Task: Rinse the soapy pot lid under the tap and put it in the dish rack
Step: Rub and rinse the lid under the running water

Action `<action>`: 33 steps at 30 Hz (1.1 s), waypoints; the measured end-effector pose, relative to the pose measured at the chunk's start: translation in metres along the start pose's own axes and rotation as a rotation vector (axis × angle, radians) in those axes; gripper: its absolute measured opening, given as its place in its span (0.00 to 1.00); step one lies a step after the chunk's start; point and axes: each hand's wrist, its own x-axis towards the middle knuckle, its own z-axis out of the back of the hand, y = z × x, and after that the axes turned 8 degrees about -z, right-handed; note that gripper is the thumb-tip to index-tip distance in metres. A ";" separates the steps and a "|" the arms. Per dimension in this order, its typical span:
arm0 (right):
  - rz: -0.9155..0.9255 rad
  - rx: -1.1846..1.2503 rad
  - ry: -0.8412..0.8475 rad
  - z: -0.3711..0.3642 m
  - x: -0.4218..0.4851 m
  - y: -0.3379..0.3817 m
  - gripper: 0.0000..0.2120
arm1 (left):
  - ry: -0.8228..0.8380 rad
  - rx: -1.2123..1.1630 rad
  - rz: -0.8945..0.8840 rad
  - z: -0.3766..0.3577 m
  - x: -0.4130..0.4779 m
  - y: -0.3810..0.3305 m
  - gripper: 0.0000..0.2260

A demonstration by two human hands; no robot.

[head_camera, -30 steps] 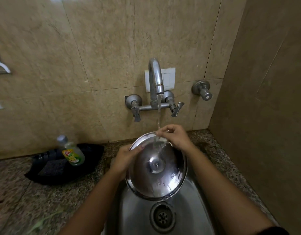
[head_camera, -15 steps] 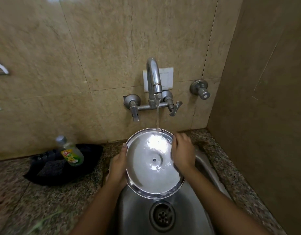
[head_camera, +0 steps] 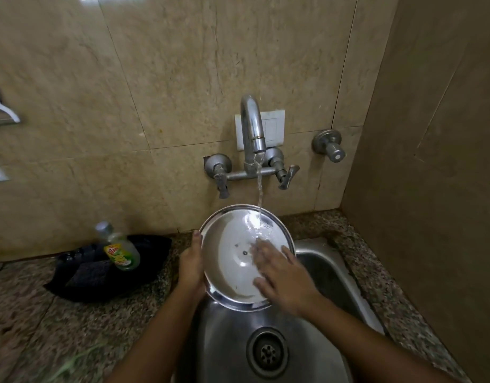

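Note:
The round steel pot lid is held over the sink with its inner side up. Water runs from the tap onto the lid's far part. My left hand grips the lid's left rim, thumb on the edge. My right hand lies flat on the lid's right inner face, fingers spread and blurred, wet from the stream. The dish rack is not in view.
A green dish-soap bottle lies on a black cloth with a scrub pad on the granite counter at left. The sink drain is below the lid. A side wall closes in on the right. A spare valve juts from the wall.
The lid was turned from knob side up to inner side up. My right hand moved from the far rim to the right edge, then flat onto the inner face.

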 end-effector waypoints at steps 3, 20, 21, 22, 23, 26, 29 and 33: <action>-0.232 -0.036 -0.041 0.001 0.022 -0.020 0.37 | 0.008 0.005 0.042 -0.001 -0.007 0.012 0.22; -0.247 -0.031 -0.112 -0.003 0.019 -0.030 0.33 | -0.005 -0.061 0.050 -0.001 -0.023 0.015 0.21; -0.292 -0.023 -0.136 0.003 0.032 -0.024 0.34 | 0.016 -0.080 0.070 -0.006 -0.029 0.013 0.21; -0.319 -0.004 -0.165 0.009 0.046 -0.016 0.34 | 0.036 -0.095 0.091 -0.011 -0.033 0.011 0.21; -0.324 0.026 -0.193 0.015 0.057 -0.004 0.35 | 0.056 -0.103 0.103 -0.017 -0.036 0.010 0.22; -0.155 0.132 -0.182 0.021 0.069 0.038 0.33 | 0.101 -0.114 0.106 -0.028 -0.037 0.008 0.22; 0.137 0.120 -0.100 0.014 0.042 0.059 0.28 | 0.108 -0.142 0.080 -0.027 -0.028 0.008 0.22; 0.275 -0.040 -0.013 -0.002 -0.010 0.015 0.29 | 0.000 -0.151 0.102 -0.011 -0.016 0.011 0.23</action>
